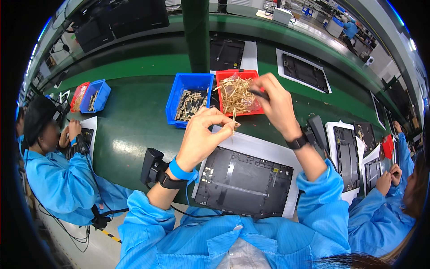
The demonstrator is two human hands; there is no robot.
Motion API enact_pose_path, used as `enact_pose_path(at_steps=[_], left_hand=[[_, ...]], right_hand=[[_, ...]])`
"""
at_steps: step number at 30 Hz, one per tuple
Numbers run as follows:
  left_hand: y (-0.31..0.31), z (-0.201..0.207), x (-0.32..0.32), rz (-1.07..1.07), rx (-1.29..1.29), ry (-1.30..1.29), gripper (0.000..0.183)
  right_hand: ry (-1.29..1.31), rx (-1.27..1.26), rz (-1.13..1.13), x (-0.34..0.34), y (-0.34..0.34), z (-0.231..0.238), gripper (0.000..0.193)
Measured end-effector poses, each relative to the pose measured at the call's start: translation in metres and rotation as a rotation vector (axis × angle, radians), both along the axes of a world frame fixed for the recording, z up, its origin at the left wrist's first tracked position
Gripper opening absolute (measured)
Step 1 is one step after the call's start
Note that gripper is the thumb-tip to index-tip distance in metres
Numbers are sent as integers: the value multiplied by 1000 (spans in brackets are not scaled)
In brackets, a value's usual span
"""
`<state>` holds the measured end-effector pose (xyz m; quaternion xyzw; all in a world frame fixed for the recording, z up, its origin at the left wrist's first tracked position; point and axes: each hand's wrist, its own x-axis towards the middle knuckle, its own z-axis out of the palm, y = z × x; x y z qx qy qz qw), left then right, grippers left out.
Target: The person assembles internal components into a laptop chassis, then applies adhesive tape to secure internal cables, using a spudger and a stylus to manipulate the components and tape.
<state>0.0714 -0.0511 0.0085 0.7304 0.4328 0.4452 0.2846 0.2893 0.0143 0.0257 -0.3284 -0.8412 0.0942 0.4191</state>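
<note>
My left hand is closed in a pinch on a thin gold strip, which stands up from between thumb and fingers. It is just in front of the red bin, which holds a tangle of similar gold strips. My right hand is closed around a slim black tool at the right side of that bin. The tool's tip and exact kind cannot be made out. Below both hands, a black device panel lies on a white sheet.
Left of the red bin, touching it, stands a blue bin of small dark and gold pieces. Behind rises a green post. More panels lie on the far belt. Co-workers sit at left and right. Cables trail from my left wrist.
</note>
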Motion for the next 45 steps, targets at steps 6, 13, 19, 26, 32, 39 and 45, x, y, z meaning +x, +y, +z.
enact_pose_path(at_steps=[6,13,19,26,32,39,45], left_hand=[[-12,-7,1,75,25,-70,10],[-23,-6,15,115,245,40,15],[-33,5,13,-29,170,72,23],[-38,24,2,-64,123,-8,25],[-39,24,11,-65,4,-146,13],[-31,22,4,-98,185,-84,12],[-28,19,2,-141,253,-70,15]], right_hand=[[205,-103,-39,-30,-43,0,25],[346,-173,-40,-38,-79,-22,23],[-135,470,-73,-19,-79,-15,41],[-20,375,2,-15,-83,2,25],[-26,349,-8,-15,-87,-3,20],[294,-693,243,-5,-78,9,16],[290,-846,305,-1,-76,11,21]])
